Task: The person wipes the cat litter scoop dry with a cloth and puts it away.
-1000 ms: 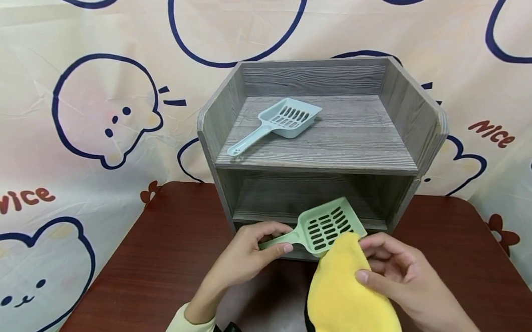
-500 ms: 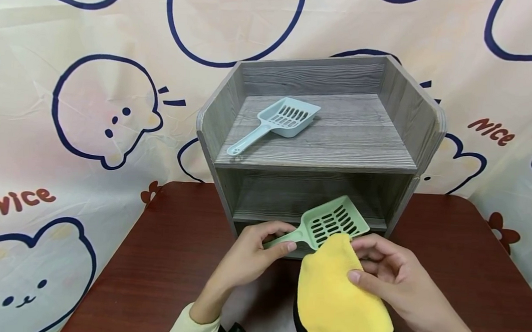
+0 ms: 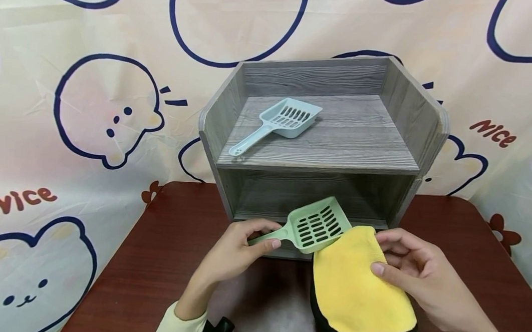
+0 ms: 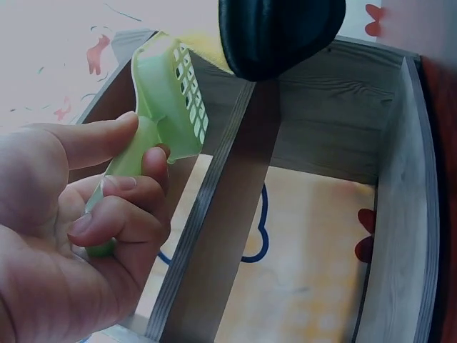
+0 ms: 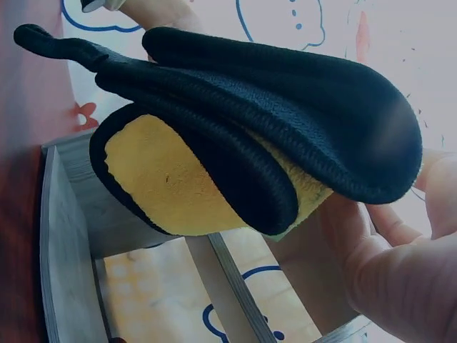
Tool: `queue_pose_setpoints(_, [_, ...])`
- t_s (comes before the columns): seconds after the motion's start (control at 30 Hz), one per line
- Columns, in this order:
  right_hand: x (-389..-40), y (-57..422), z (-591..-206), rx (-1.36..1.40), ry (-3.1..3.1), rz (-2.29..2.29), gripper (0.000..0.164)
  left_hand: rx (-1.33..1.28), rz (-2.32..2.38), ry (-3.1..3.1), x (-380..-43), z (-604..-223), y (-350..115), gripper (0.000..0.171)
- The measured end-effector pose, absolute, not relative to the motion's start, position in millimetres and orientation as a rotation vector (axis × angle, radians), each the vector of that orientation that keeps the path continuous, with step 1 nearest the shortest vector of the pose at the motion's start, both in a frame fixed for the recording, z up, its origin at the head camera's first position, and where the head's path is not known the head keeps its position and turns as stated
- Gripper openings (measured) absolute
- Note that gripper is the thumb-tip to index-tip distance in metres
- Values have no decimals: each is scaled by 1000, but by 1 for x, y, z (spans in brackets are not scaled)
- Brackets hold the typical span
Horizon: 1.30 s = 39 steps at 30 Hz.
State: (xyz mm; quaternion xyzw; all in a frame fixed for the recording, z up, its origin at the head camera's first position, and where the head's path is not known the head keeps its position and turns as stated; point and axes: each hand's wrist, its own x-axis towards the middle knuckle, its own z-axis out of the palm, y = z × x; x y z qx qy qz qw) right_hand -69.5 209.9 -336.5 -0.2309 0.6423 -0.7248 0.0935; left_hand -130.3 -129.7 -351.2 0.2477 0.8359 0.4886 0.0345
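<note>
My left hand grips the handle of a pale green slotted litter scoop, its basket pointing up and right. In the left wrist view, curled fingers wrap the handle of the scoop under the thumb. My right hand pinches a yellow cloth with black edging, thumb in front. The cloth's upper edge overlaps the scoop's lower right corner in the head view. From the right wrist, the cloth hangs in folds with thick dark edges, hiding most of the scoop.
Behind the hands stands a grey wood-grain shelf unit on a dark red-brown table. A light blue slotted scoop lies on its top tier. A curtain with bear drawings hangs behind.
The cloth and right hand shifted left across the scoop, then back right to its corner. The left hand and scoop moved slightly right, then left, leaving more of the slots uncovered.
</note>
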Motion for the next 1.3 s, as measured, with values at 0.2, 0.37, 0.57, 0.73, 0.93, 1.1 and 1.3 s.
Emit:
queue_pose_setpoints(0.2, [-70,207,-338,-683,1890,-2149,39,777,1496,2586,-131,-351,-130,18])
queue_pose_setpoints(0.37, [-68,198,-342,-707,1852,-2142,38,781,1534,2573,-127,-352,-124,19])
queue_pose_setpoints(0.57, [-68,187,-347,-700,1847,-2127,37,788,1560,2590,-125,-351,-112,18])
queue_pose_setpoints(0.73, [-68,182,-349,-701,1845,-2121,37,744,1561,2581,-123,-352,-104,17])
queue_pose_setpoints(0.93, [-69,185,-347,-691,1857,-2131,36,701,1544,2596,-123,-352,-106,18])
queue_pose_setpoints(1.1, [-69,195,-342,-648,1899,-2148,37,708,1517,2616,-124,-350,-113,19])
queue_pose_setpoints(1.3, [-71,205,-338,-627,1969,-2166,39,719,1517,2618,-126,-350,-124,20])
